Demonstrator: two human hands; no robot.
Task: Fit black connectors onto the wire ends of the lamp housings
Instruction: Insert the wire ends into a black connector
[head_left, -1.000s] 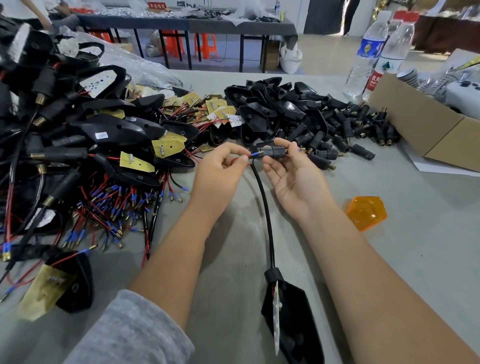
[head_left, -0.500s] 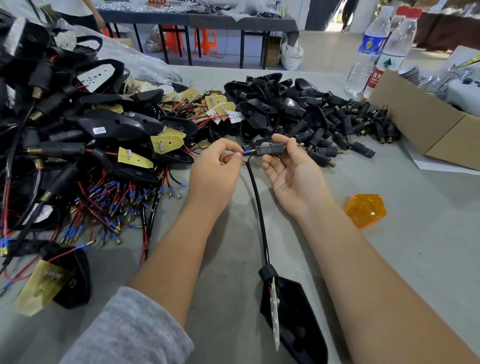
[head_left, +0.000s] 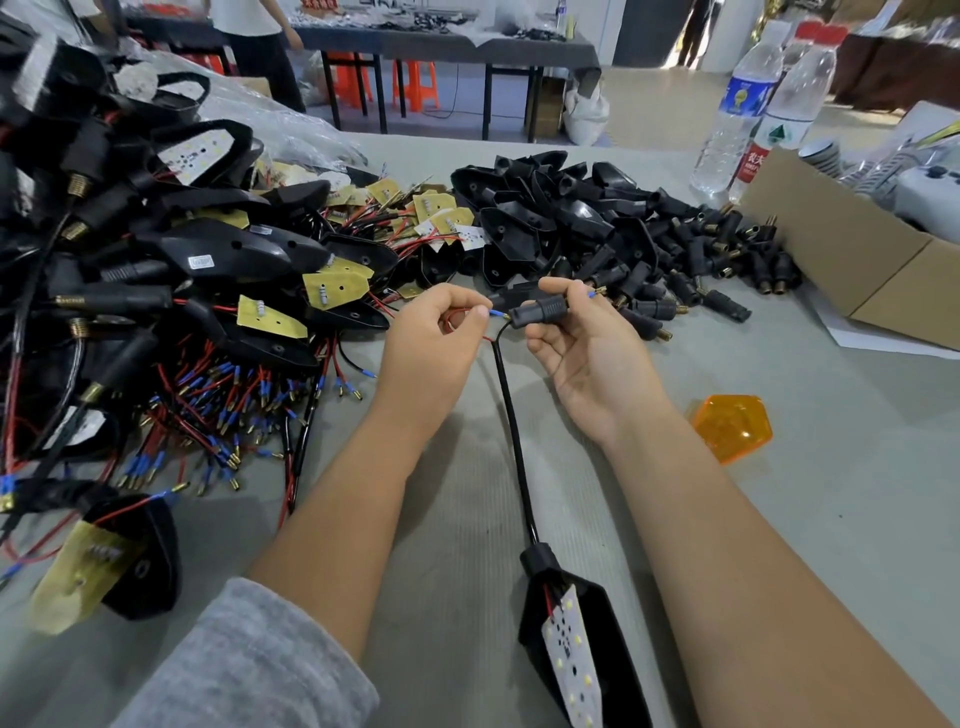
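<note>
The connector (head_left: 537, 310) sits pinched between thumb and fingers of the right hand (head_left: 582, 348), held level above the table (head_left: 779, 519), just in front of the pile of loose connectors (head_left: 691, 265); a blue-tipped wire end already pokes out of its far side. The left hand (head_left: 431, 348) pinches the second wire end (head_left: 496, 313), its blue sleeve just short of the connector's near opening, apart by a small gap. From there the black cable (head_left: 511, 431) runs down to the lamp housing (head_left: 576, 644) lying near the table's edge (its white LED board faces up). To do this step well, I would keep the connector steady and square to the wire; pinch close behind the blue sleeve so the thin wire cannot buckle; push straight, not at a slant; leave slack in the cable so the housing does not drag.
</note>
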